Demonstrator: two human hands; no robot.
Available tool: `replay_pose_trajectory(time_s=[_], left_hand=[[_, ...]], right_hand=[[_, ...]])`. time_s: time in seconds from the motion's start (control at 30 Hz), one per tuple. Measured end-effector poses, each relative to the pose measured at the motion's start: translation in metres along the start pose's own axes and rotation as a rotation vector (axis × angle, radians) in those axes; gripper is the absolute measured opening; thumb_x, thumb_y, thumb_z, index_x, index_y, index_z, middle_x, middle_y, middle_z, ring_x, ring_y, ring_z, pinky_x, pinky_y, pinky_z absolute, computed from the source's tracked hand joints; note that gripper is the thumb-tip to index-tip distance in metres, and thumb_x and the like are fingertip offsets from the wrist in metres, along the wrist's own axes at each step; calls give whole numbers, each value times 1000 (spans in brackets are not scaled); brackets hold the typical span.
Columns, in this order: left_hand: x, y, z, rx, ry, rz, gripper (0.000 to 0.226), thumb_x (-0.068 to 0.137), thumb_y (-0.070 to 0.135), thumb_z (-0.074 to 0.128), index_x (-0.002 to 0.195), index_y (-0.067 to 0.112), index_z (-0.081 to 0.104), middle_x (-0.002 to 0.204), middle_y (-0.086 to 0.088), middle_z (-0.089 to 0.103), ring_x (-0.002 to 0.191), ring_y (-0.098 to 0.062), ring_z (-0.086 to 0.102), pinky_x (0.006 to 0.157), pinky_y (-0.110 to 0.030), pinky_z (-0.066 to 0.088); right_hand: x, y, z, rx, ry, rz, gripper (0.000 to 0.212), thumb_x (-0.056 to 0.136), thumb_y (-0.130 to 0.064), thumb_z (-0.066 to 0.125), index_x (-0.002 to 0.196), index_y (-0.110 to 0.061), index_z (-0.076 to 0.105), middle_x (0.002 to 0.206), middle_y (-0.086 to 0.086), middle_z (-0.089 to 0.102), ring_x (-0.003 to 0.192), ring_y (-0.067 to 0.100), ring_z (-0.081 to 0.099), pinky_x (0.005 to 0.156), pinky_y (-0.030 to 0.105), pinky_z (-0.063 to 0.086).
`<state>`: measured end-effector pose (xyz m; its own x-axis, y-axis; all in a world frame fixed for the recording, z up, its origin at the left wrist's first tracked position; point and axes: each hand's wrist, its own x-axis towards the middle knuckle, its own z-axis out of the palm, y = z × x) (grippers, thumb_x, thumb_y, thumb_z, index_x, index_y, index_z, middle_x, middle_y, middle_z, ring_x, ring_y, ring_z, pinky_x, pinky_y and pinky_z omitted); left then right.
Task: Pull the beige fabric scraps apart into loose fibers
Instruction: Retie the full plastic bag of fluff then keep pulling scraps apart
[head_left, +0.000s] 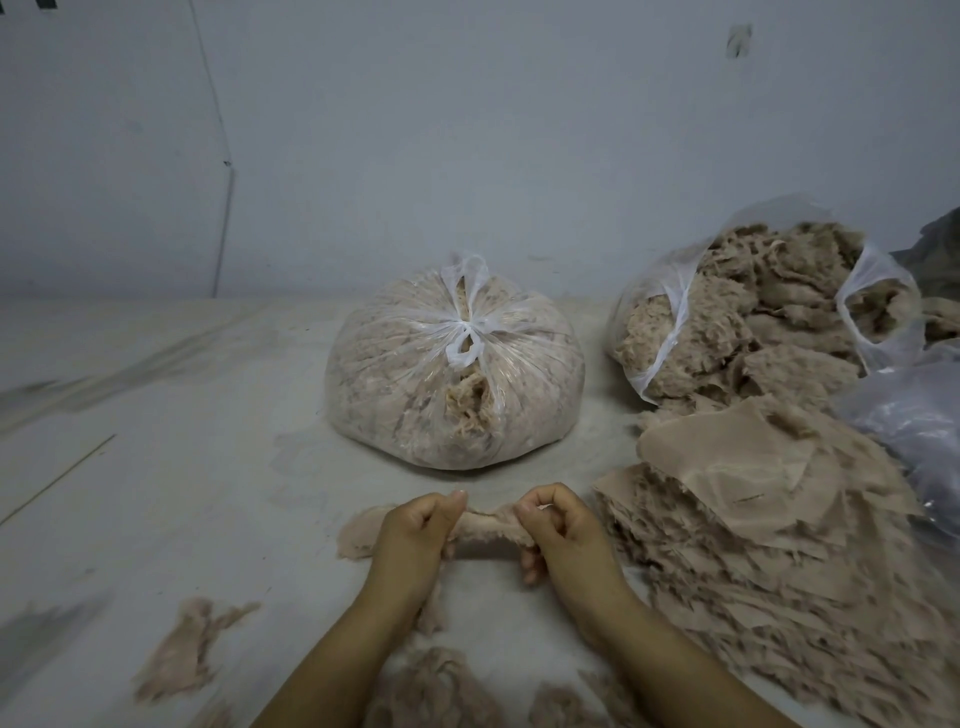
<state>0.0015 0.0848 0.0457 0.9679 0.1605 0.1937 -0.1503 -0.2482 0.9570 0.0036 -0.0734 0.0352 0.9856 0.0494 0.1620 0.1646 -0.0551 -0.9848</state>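
pale dusty floor (182, 415), grey wall behind. left hand (415, 535) curled tight, pinching one end of the beige scrap (488, 525); it's stretched taut between the fingers, right hand (561, 530) gripping the other end. beyond them, a tied bag (452, 364); right, the scrap pile (753, 545).

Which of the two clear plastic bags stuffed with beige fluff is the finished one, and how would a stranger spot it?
Start at the pale wall, then drop to the grey work surface below it. The knotted clear plastic bag of beige fibers sits at the centre, straight beyond both hands. Unlike the open, overflowing plastic bag to its right, its handles are tied shut on top.
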Motion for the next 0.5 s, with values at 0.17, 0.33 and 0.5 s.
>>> replay_pose_trajectory(time_s=[0.17, 0.33, 0.5], left_hand=[[0, -3, -5, 154, 200, 60, 28, 100, 36, 37, 81, 19, 49, 72, 1, 52, 65, -12, 48, 63, -25, 40], [1, 14, -9, -392, 160, -96, 20, 91, 1, 38, 90, 14, 53, 71, -5, 49, 60, -17, 44, 52, -30, 38], [-7, 14, -1, -628, -160, -122, 21, 90, -9, 47, 99, 10, 51, 78, -1, 61, 62, -12, 60, 52, -24, 50]], right_hand=[[3, 6, -5, -232, 62, -59, 12, 92, -13, 59, 84, -23, 63, 80, -7, 63, 66, -7, 53, 62, 10, 42], [-5, -2, -1, -110, -35, 21, 6, 90, -21, 64, 89, -23, 69, 74, -7, 67, 59, 2, 56, 57, 20, 44], [-12, -12, 10, 124, -286, 129, 21, 85, -13, 70, 103, -10, 59, 60, 0, 62, 49, 11, 54, 46, 23, 44]])
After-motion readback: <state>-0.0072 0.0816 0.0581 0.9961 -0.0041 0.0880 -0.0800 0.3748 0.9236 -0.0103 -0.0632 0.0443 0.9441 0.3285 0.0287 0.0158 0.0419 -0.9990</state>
